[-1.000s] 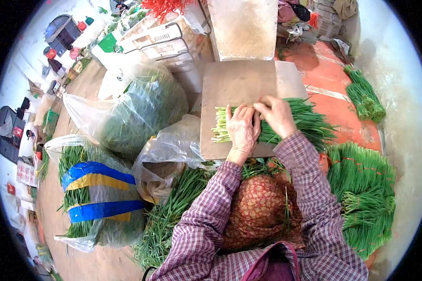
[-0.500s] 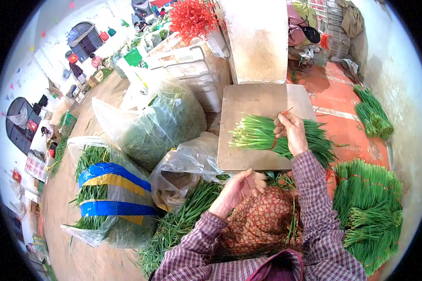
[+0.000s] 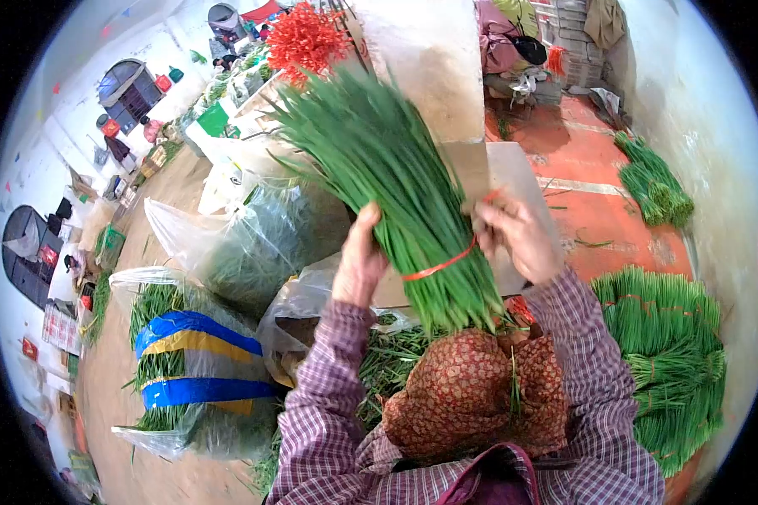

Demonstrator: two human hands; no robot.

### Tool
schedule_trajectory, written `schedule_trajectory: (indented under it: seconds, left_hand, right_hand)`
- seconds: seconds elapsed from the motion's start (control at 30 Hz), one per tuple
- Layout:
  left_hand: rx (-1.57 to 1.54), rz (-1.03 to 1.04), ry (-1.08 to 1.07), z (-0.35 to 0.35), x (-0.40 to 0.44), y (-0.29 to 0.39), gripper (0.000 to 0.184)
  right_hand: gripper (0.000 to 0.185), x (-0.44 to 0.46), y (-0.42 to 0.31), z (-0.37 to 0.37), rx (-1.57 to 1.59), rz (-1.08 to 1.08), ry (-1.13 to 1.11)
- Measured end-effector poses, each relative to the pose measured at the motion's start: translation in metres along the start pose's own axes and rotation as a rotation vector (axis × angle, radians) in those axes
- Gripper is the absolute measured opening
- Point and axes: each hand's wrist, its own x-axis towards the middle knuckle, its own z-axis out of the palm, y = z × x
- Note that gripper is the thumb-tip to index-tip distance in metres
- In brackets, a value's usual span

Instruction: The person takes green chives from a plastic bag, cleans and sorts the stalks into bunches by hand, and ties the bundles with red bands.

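Observation:
A large bundle of green chives (image 3: 396, 185) is raised above the board, leafy tips pointing up and to the left, cut ends down over my lap. My left hand (image 3: 361, 261) is wrapped round its left side, the fingers partly hidden behind the leaves. A thin red tie (image 3: 438, 264) circles the lower part of the bundle. At the bundle's right side my right hand (image 3: 520, 240) is closed in a pinch on a red tie end that sticks up by the fingertips. Behind the bundle lies the flat board (image 3: 520, 181), partly covered.
Tied chive bundles (image 3: 661, 353) are stacked on the right, with another bundle (image 3: 655, 181) beside the wall. Stuffed plastic bags (image 3: 261, 244) and a blue-and-yellow striped bag (image 3: 198, 362) stand left. Red ties (image 3: 307, 38) hang at the back. Patterned cloth (image 3: 472, 396) covers my lap.
The chive bundle has been lifted off the board and turned, tips now up and left. My left hand, previously free near the board's front edge, now grips it. My right hand stays by the tie.

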Motion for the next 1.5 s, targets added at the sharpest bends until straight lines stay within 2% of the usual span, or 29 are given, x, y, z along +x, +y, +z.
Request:
schedule_trajectory:
  seconds: [0.07, 0.1, 0.17, 0.23, 0.27, 0.3, 0.33, 0.4, 0.47, 0.5, 0.53, 0.6, 0.63, 0.67, 0.7, 0.73, 0.77, 0.83, 0.87, 1.0, 1.07, 1.1, 1.2, 1.23, 1.27, 1.33, 1.4, 1.43, 1.5]
  left_hand:
    - [0.127, -0.027, -0.088, 0.015, 0.031, 0.028, 0.075]
    - [0.225, 0.103, -0.172, 0.043, 0.033, 0.046, 0.074]
    - [0.337, 0.199, -0.27, 0.082, 0.038, 0.071, 0.071]
    - [0.372, 0.179, -0.306, 0.082, 0.053, 0.07, 0.066]
    - [0.406, 0.248, -0.326, 0.081, 0.057, 0.062, 0.067]
    - [0.613, 0.064, -0.233, 0.072, 0.055, 0.056, 0.069]
    - [0.67, -0.01, -0.212, 0.048, 0.06, 0.039, 0.075]
    - [0.445, -0.058, -0.249, -0.033, 0.069, -0.019, 0.087]
    - [0.232, -0.088, -0.283, -0.091, 0.051, -0.048, 0.1]
    - [0.347, -0.174, -0.176, -0.092, 0.036, -0.043, 0.105]
    - [0.426, -0.143, -0.271, -0.115, 0.024, -0.054, 0.107]
    - [1.096, -0.086, -0.359, -0.095, 0.014, -0.067, 0.109]
    - [0.857, -0.269, -0.466, -0.097, 0.024, -0.083, 0.097]
    - [0.677, -0.391, -0.471, -0.071, 0.029, -0.077, 0.09]
    - [0.504, -0.515, -0.458, -0.044, 0.033, -0.072, 0.083]
    - [0.386, -0.524, -0.381, -0.017, 0.033, -0.068, 0.082]
    - [0.267, -0.527, -0.305, 0.01, 0.033, -0.065, 0.082]
    - [0.376, -0.252, -0.241, 0.009, 0.042, -0.077, 0.095]
    - [0.612, -0.038, -0.216, 0.017, 0.043, -0.07, 0.106]
    - [0.515, -0.102, -0.406, 0.032, 0.074, -0.025, 0.106]
    - [0.673, -0.231, -0.667, 0.041, 0.087, -0.006, 0.096]
    - [0.736, -0.208, -0.747, 0.045, 0.087, 0.0, 0.085]
    - [1.159, -0.243, -0.48, 0.036, 0.086, -0.003, 0.094]
    - [1.304, -0.138, -0.499, 0.033, 0.078, -0.008, 0.097]
    - [1.304, -0.106, -0.619, 0.059, 0.051, 0.01, 0.102]
    - [1.7, 0.245, -0.43, 0.046, 0.011, -0.039, 0.111]
    - [1.862, 0.178, -0.352, 0.043, -0.009, -0.068, 0.122]
    - [1.86, 0.071, -0.324, 0.034, -0.011, -0.083, 0.128]
    - [1.87, 0.095, -0.288, 0.023, -0.01, -0.089, 0.128]
  right_hand:
    - [0.023, 0.024, 0.0, -0.005, 0.066, -0.057, 0.212]
    - [0.023, 0.038, -0.004, -0.01, 0.067, -0.047, 0.214]
    - [0.023, 0.055, -0.012, -0.02, 0.126, -0.273, 0.223]
    - [0.023, 0.058, -0.008, -0.027, 0.147, -0.34, 0.233]
    - [0.024, 0.059, -0.005, -0.03, 0.169, -0.408, 0.238]
    - [0.023, 0.06, 0.014, -0.037, 0.218, -0.381, 0.258]
    - [0.023, 0.06, 0.041, -0.04, 0.221, -0.375, 0.262]
    - [0.021, 0.053, 0.095, -0.04, 0.285, -0.04, 0.526]
    - [0.021, 0.046, 0.126, -0.051, 0.286, -0.049, 0.489]
    - [0.02, 0.043, 0.135, -0.055, 0.289, -0.034, 0.439]
    - [0.02, 0.043, 0.14, -0.056, 0.297, -0.024, 0.442]
    - [0.02, 0.05, 0.141, -0.056, 0.329, -0.106, 0.376]
    - [0.021, 0.05, 0.139, -0.055, 0.342, -0.117, 0.356]
    - [0.021, 0.048, 0.135, -0.051, 0.346, -0.113, 0.341]
    - [0.022, 0.048, 0.129, -0.044, 0.379, -0.03, 0.491]
    - [0.022, 0.052, 0.126, -0.035, 0.413, 0.055, 0.629]
    - [0.023, 0.052, 0.132, -0.042, 0.465, -0.01, 0.584]
    - [0.024, 0.049, 0.135, -0.052, 0.522, -0.119, 0.53]
    - [0.023, 0.043, 0.125, -0.048, 0.523, -0.163, 0.528]
    - [0.024, 0.021, 0.097, -0.019, 0.569, -0.249, 0.553]
    - [0.023, 0.005, 0.095, -0.008, 0.31, -0.345, 0.498]
    - [0.023, -0.002, 0.092, -0.001, 0.196, -0.395, 0.485]
    - [0.023, -0.005, 0.095, 0.011, -0.003, -0.252, 0.523]
    - [0.023, 0.001, 0.098, 0.013, 0.004, -0.174, 0.509]
    - [0.023, 0.01, 0.104, 0.011, 0.013, -0.095, 0.498]
    - [0.022, 0.02, 0.133, -0.005, -0.023, -0.165, 0.428]
    - [0.02, 0.032, 0.122, -0.005, -0.119, -0.164, 0.434]
    - [0.02, 0.031, 0.11, 0.0, 0.074, -0.095, 0.413]
    - [0.019, 0.039, 0.099, 0.0, 0.036, -0.106, 0.404]
